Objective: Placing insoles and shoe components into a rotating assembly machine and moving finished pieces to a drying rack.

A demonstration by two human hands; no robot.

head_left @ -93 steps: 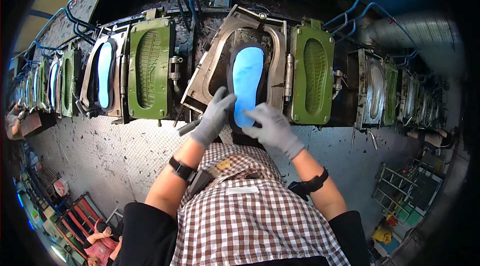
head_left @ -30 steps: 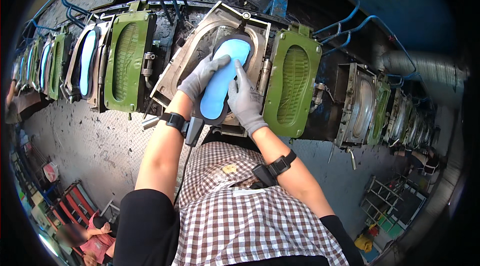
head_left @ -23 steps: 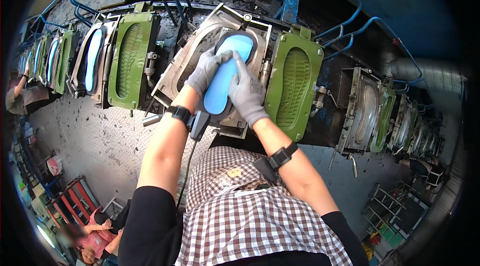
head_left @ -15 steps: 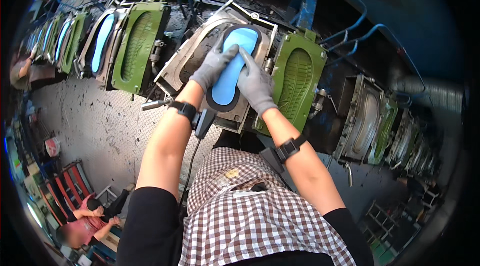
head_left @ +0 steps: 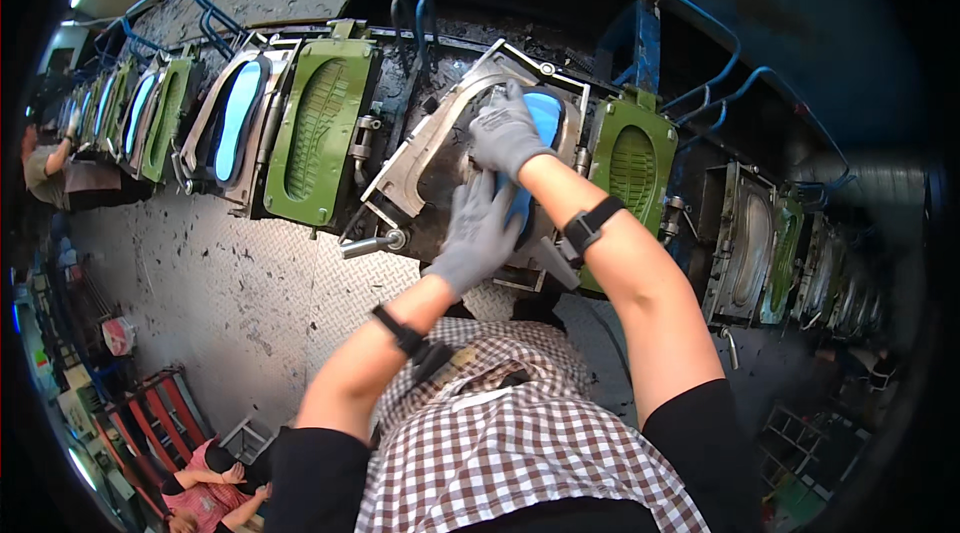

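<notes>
A blue shoe insole with a dark rim lies in the metal mould in front of me, partly covered by my hands. My right hand, in a grey glove, reaches across the insole to the mould's left inner side. Its fingers are bent together, and whatever they may hold is hidden. Below it, my gloved left hand lies against the insole's near end, with fingers stretched out and a little apart. A green mould half with a tread pattern stands at the right of the metal mould.
To the left is another green mould half beside a mould with a blue insole. More moulds line the right. A metal handle juts toward me. Blue pipes rise behind. Co-workers are at far left and lower left.
My right hand has moved from the insole's right side to its upper left. My left hand has come down to its near end. The view has shifted, so the moulds appear lower and further right.
</notes>
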